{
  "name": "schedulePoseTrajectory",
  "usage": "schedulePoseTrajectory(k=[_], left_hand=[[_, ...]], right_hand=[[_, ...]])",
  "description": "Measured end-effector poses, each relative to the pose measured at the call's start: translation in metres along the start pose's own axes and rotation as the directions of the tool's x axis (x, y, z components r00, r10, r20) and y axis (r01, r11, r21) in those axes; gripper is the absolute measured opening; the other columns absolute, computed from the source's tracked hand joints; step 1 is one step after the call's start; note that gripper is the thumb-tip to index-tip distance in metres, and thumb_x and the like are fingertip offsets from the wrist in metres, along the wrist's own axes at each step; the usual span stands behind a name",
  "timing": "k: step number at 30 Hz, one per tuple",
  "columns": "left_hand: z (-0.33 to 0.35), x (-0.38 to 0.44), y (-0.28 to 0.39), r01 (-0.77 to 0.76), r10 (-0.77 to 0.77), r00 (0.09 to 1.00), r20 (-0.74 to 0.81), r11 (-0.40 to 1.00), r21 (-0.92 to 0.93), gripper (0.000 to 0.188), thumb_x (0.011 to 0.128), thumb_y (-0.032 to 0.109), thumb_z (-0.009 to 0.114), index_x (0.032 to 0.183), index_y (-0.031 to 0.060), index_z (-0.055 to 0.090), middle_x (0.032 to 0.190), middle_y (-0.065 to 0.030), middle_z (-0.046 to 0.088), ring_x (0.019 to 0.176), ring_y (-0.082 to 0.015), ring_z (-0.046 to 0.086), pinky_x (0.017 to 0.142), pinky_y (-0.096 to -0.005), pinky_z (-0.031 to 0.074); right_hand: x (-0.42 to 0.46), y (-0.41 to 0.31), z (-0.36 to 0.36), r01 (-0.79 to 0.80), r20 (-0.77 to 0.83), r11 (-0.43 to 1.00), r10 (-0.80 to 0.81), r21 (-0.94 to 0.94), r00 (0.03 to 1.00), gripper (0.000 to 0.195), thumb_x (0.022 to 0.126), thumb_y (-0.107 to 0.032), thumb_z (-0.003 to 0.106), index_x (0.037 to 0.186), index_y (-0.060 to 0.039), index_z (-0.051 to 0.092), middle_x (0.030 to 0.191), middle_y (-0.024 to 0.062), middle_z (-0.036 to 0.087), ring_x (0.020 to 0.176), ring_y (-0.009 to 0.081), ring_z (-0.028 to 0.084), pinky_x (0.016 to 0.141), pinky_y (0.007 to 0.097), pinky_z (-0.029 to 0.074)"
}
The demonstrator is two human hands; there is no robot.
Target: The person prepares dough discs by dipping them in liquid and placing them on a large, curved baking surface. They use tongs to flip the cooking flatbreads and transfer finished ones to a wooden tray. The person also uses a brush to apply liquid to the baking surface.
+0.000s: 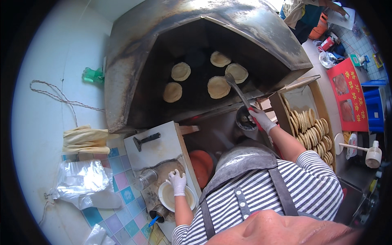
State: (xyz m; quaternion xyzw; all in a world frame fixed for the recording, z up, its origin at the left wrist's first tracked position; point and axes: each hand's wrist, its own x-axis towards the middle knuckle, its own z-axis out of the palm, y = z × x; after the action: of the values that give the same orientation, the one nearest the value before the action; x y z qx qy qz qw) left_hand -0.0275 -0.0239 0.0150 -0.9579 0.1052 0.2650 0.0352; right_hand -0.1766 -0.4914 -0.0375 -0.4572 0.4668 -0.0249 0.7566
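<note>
My right hand (261, 118), in a thin white glove, grips the red handle of a metal spatula (240, 92). Its blade touches the edges of two flatbreads, a nearer one (218, 87) and one behind it (237, 73). Several more pale flatbreads (180, 71) lie on the dark oven floor. My left hand (177, 181), gloved too, is over the rim of a white bowl (165, 196) holding pale liquid. Its fingers are spread, and nothing shows in them. Near it stand a metal shaker (145, 179) and a metal cup (158, 213) with a blue-handled tool.
A sooty metal oven hood (128, 67) surrounds the opening. A black-handled scraper (147, 141) lies on the side board. At right, a wooden tray (330, 147) holds rows of baked flatbreads; a dark bucket (246, 121) stands below my right hand. Another person (301, 18) is at top right.
</note>
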Motion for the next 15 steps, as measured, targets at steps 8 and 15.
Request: schedulePoseTrajectory(k=[8,15], left_hand=[[0.000,0.007,0.012,0.064,-0.065,0.998,0.026,0.997,0.035,0.057,0.077,0.038,0.058,0.124,0.0082,0.048,0.124,-0.0154,0.041,0.123,-0.0290,0.031,0.105,-0.0557,0.010],[0.003,0.003,0.016,0.090,-0.091,0.996,0.015,0.996,0.021,0.057,0.077,0.038,0.058,0.123,0.0068,0.047,0.125,-0.0164,0.038,0.123,-0.0292,0.032,0.105,-0.0553,0.012]], right_hand=[[0.102,-0.025,0.061,-0.196,0.058,0.955,0.188,0.223,0.981,0.027,0.085,-0.029,0.060,0.103,-0.0097,0.052,0.070,0.0054,0.059,0.054,0.0141,0.055,0.046,0.0262,0.046],[0.134,-0.048,0.099,-0.139,0.001,0.959,0.143,0.248,0.990,0.024,0.087,-0.029,0.057,0.095,-0.0078,0.053,0.069,0.0048,0.059,0.053,0.0136,0.055,0.044,0.0256,0.044]])
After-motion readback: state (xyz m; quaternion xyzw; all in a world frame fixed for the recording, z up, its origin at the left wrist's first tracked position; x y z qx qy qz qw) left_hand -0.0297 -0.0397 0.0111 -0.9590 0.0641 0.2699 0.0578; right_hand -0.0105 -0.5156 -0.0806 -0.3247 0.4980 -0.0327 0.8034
